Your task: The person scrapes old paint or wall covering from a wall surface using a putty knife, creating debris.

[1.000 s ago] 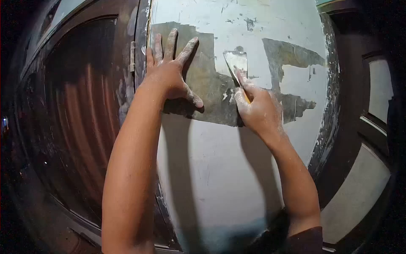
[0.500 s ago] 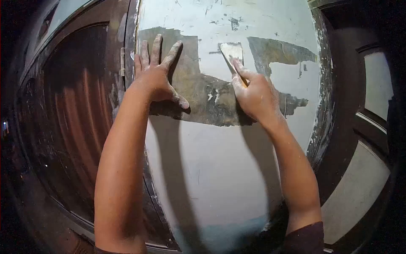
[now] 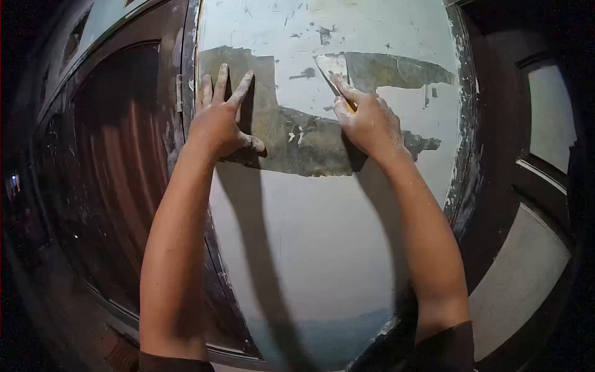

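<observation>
My left hand (image 3: 218, 124) presses on the wall panel with its dusty fingers spread, over the left part of a grey-brown bare patch (image 3: 260, 118). In my right hand (image 3: 372, 124) is a putty knife (image 3: 333, 65), its yellowish handle mostly covered by the fingers. A finger lies along its whitish, dust-covered blade. The blade slants up and left against the white painted surface (image 3: 297, 93), with its right side at the edge of the upper right bare patch (image 3: 396, 71). White powder coats both hands.
A dark wooden door (image 3: 118, 186) with a hinge (image 3: 180, 93) stands left of the panel. At right is a dark frame with pale panes (image 3: 551, 118). Chipped, dark trim (image 3: 465, 124) borders the panel, and its lower part turns bluish (image 3: 322, 338).
The view has shifted slightly, so the wall sits further left. Against the wall, the putty knife has moved a little right, up to the bare patch. My left fingers sit slightly lower.
</observation>
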`<state>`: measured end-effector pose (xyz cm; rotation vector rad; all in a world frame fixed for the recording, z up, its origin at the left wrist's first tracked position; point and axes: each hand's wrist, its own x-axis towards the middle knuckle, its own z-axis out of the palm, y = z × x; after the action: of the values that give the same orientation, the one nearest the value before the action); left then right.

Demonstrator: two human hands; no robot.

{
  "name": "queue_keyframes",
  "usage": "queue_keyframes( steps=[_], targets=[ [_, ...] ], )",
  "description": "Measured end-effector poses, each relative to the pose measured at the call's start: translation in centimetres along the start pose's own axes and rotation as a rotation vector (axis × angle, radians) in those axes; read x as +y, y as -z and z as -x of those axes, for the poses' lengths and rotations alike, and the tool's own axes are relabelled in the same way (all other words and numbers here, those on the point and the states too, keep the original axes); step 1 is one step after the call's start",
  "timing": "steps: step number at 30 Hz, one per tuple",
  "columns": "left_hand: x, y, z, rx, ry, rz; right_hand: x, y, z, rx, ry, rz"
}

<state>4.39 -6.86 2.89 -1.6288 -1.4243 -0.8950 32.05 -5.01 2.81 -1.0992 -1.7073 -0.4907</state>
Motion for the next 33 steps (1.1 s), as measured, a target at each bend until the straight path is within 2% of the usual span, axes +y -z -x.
queue_keyframes(
  steps=[2,4,5,7,8,10,13,14,15,17,19,20,21,23,24,25,27,28,31,33],
  targets=[
    [0.4,-0.3,0.4,-0.025,0.037,0.018,0.6,-0.7,1.3,0.014,0.039,-0.007],
    [2.3,0.4,1.8,-0.021,0.104,-0.001,0.9,-0.9,4.6,-0.136,0.043,0.083],
    [3.0,0.7,2.1,0.009,0.114,0.022,1.7,-1.6,5.9,-0.119,0.115,0.127],
    [3.5,0.7,1.7,0.04,0.065,0.276,2.1,-2.1,7.0,-0.129,0.11,0.159],
    [4.1,0.4,1.7,0.038,0.066,0.273,2.2,-2.0,7.1,-0.131,0.11,0.156],
    [6.8,0.2,1.7,-0.155,0.149,0.789,1.1,-1.3,6.8,-0.136,0.126,-0.215],
    [10.0,-1.1,2.4,-0.132,0.135,1.065,0.2,-2.8,5.7,-0.167,0.252,-0.415],
    [10.3,-1.4,2.5,-0.134,0.138,1.063,-0.3,-3.2,5.2,-0.273,0.226,-0.455],
    [10.5,-1.7,2.6,-0.151,0.209,1.204,-0.8,-3.2,5.4,-0.277,0.226,-0.458],
    [10.9,-2.5,3.4,-0.113,0.373,1.426,-1.5,-3.2,5.8,-0.343,0.243,-0.209],
    [10.7,-3.9,4.4,-0.004,0.469,1.434,-1.6,-2.5,6.2,-0.346,0.306,-0.14],
    [10.7,-4.7,4.6,0.104,0.494,1.316,-1.6,-1.9,6.2,-0.338,0.362,-0.061],
    [10.1,-5.6,4.8,0.111,0.495,1.31,-1.4,-1.5,6.1,-0.327,0.417,0.02],
    [8.9,-6.9,5.0,0.275,0.355,1.107,0.2,-0.5,5.0,-0.254,0.44,0.058],
    [9.1,-6.3,5.2,0.375,0.271,0.99,1.4,-0.3,4.2,-0.095,0.42,0.155],
    [9.2,-5.3,5.5,0.384,0.275,0.981,2.7,-0.1,3.2,0.019,0.37,0.367],
    [9.3,-3.5,6.1,0.264,0.267,0.434,7.1,-1.1,0.6,0.253,0.305,0.515],
    [9.5,-3.3,5.9,0.253,0.299,0.472,8.1,-0.5,0.2,0.23,0.256,0.556],
    [10.2,-3.7,5.4,0.325,0.246,0.294,11.1,-1.4,-0.6,0.4,0.43,0.497],
    [10.0,-4.1,4.6,0.33,0.223,0.252,11.5,-1.9,-0.9,0.41,0.427,0.465]
  ],
)
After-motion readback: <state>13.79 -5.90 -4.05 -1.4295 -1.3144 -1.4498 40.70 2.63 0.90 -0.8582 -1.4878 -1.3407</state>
